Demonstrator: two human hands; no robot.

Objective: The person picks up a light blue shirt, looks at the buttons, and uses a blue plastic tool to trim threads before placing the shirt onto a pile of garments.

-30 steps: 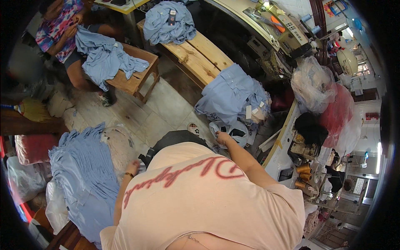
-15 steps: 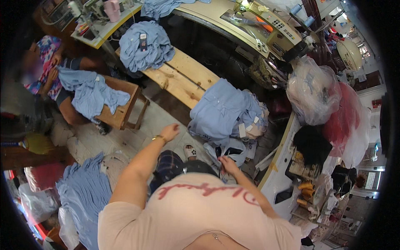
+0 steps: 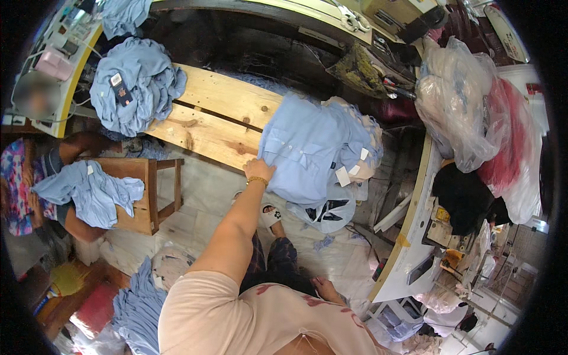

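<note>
My left hand (image 3: 260, 170) reaches to the near left corner of a light-blue shirt (image 3: 299, 142) lying on a wooden bench. Its fingers are closed on the cloth at that edge, and a gold bracelet circles the wrist. The shirt lies on top of a stack of garments with white tags; a beige piece shows at the right side. My right hand (image 3: 326, 289) hangs low beside my waist, its fingers loosely apart with nothing visible in them.
The pale plank bench (image 3: 219, 97) bears another heap of blue shirts (image 3: 133, 86) at its left end. A seated person has a blue garment (image 3: 94, 189) on a wooden stool (image 3: 155, 192). A plastic bag (image 3: 325, 213) lies under the bench's right end. A white table (image 3: 393, 266) stands at right.
My left hand has moved from above the floor to the shirt's edge. My right hand has drawn back from near the plastic bag to my waist. The view has shifted closer to the bench.
</note>
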